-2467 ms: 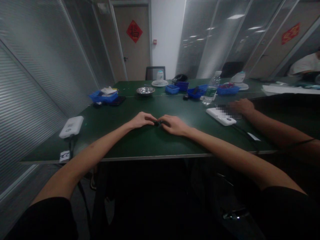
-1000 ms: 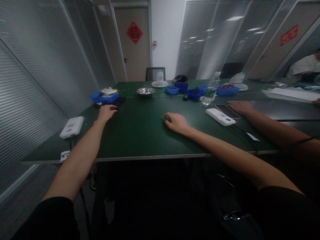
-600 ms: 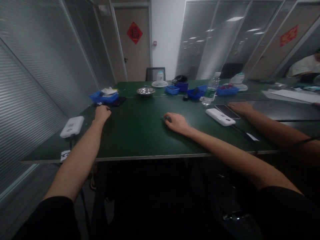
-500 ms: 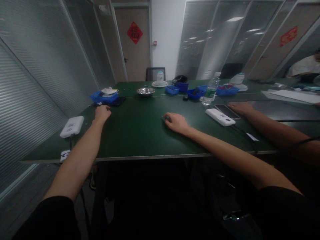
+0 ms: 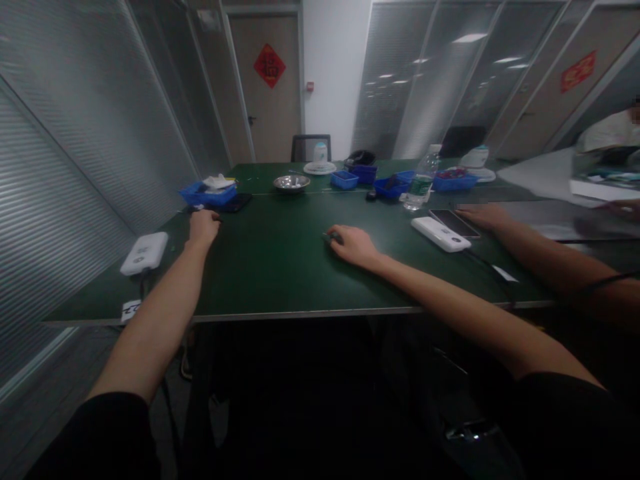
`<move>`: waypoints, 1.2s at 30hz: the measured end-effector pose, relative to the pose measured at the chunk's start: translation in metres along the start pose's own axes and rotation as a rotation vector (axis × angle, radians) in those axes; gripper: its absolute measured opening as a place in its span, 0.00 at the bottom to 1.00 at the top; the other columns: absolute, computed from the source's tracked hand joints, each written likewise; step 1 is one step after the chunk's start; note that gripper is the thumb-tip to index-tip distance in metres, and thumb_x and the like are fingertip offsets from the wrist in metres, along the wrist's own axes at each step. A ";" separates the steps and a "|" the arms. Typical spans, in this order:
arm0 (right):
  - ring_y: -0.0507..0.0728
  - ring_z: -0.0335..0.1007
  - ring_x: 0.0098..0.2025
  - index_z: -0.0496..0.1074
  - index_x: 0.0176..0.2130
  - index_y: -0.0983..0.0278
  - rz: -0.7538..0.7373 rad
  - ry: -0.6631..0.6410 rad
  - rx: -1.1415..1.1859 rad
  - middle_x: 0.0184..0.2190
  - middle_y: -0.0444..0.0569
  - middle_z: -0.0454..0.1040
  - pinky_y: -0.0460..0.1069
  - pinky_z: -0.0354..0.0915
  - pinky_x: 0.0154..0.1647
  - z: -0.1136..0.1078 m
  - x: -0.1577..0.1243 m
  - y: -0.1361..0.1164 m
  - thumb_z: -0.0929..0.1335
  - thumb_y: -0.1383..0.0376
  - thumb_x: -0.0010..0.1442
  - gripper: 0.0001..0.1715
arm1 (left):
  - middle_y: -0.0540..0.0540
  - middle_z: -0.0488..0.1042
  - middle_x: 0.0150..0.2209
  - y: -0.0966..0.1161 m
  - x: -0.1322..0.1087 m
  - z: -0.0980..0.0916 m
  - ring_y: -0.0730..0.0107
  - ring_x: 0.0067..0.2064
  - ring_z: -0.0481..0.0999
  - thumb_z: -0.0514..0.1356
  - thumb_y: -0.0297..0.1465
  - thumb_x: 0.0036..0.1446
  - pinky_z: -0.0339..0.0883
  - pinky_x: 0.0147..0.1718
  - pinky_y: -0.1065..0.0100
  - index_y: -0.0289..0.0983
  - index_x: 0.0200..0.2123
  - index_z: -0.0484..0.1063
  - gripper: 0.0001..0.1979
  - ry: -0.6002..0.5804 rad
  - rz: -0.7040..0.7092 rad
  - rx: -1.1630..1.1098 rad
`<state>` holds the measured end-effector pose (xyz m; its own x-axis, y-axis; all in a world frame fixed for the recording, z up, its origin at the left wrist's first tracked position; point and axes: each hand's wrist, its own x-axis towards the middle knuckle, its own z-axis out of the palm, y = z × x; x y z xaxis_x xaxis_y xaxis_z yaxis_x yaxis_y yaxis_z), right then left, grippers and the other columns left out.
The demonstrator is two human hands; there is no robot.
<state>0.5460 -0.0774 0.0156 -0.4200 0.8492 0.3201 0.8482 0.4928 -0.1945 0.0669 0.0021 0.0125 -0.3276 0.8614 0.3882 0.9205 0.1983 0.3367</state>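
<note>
My left hand (image 5: 204,228) is closed above the left part of the green table, just in front of a blue basket (image 5: 209,195) holding white crumpled material. What its fingers hold, if anything, is too small to make out. A flat black object (image 5: 237,203) lies just beyond that hand. Resting on the table at centre, my right hand (image 5: 354,245) has its fingers curled round a small dark object (image 5: 337,237) with a thin tip pointing left. Its kind cannot be told. A shiny metal bowl (image 5: 291,185) stands farther back, apart from both hands.
White power banks lie at left (image 5: 145,254) and right (image 5: 440,235), both with cables. Beside the right one are a phone (image 5: 454,223) and another person's hand (image 5: 483,216). A water bottle (image 5: 423,179) stands near blue baskets (image 5: 391,188). A large pale sheet (image 5: 540,175) is at right.
My hands have barely moved. On the right, the large pale sheet has been lifted and shifted, and another person's hand shows more at the right edge.
</note>
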 end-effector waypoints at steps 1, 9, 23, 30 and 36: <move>0.63 0.77 0.46 0.74 0.57 0.58 -0.001 -0.001 0.000 0.52 0.53 0.80 0.52 0.68 0.42 0.000 0.000 0.000 0.66 0.59 0.70 0.19 | 0.35 0.83 0.47 0.000 0.000 0.000 0.45 0.54 0.79 0.66 0.27 0.55 0.69 0.61 0.55 0.31 0.49 0.84 0.18 0.001 -0.011 -0.003; 0.63 0.77 0.45 0.74 0.57 0.58 -0.003 -0.010 0.009 0.51 0.52 0.80 0.52 0.67 0.42 -0.002 -0.001 -0.001 0.66 0.58 0.70 0.19 | 0.34 0.82 0.47 -0.006 0.002 0.006 0.47 0.54 0.78 0.64 0.30 0.61 0.67 0.62 0.57 0.31 0.47 0.85 0.14 0.013 -0.046 -0.037; 0.62 0.77 0.46 0.74 0.58 0.58 0.015 -0.039 -0.008 0.52 0.52 0.80 0.51 0.67 0.43 -0.005 -0.001 -0.003 0.66 0.58 0.71 0.20 | 0.38 0.84 0.41 -0.007 0.006 0.009 0.56 0.46 0.82 0.69 0.26 0.58 0.72 0.55 0.65 0.31 0.44 0.85 0.11 0.062 -0.143 -0.202; 0.62 0.76 0.46 0.74 0.58 0.58 0.008 -0.025 0.009 0.52 0.52 0.80 0.51 0.67 0.44 -0.002 0.000 -0.001 0.66 0.59 0.70 0.20 | 0.38 0.84 0.40 -0.003 0.001 0.007 0.54 0.47 0.82 0.66 0.23 0.56 0.69 0.58 0.62 0.31 0.42 0.85 0.11 0.128 -0.131 -0.242; 0.62 0.76 0.45 0.74 0.58 0.58 -0.002 -0.014 0.013 0.51 0.53 0.80 0.51 0.66 0.42 -0.001 0.000 0.002 0.67 0.59 0.70 0.19 | 0.44 0.81 0.34 -0.002 0.003 0.005 0.63 0.39 0.81 0.65 0.17 0.47 0.74 0.48 0.66 0.29 0.41 0.83 0.16 0.139 -0.240 -0.479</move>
<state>0.5477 -0.0763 0.0163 -0.4264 0.8505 0.3078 0.8429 0.4971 -0.2060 0.0656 0.0061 0.0091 -0.5710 0.7421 0.3509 0.6274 0.1188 0.7696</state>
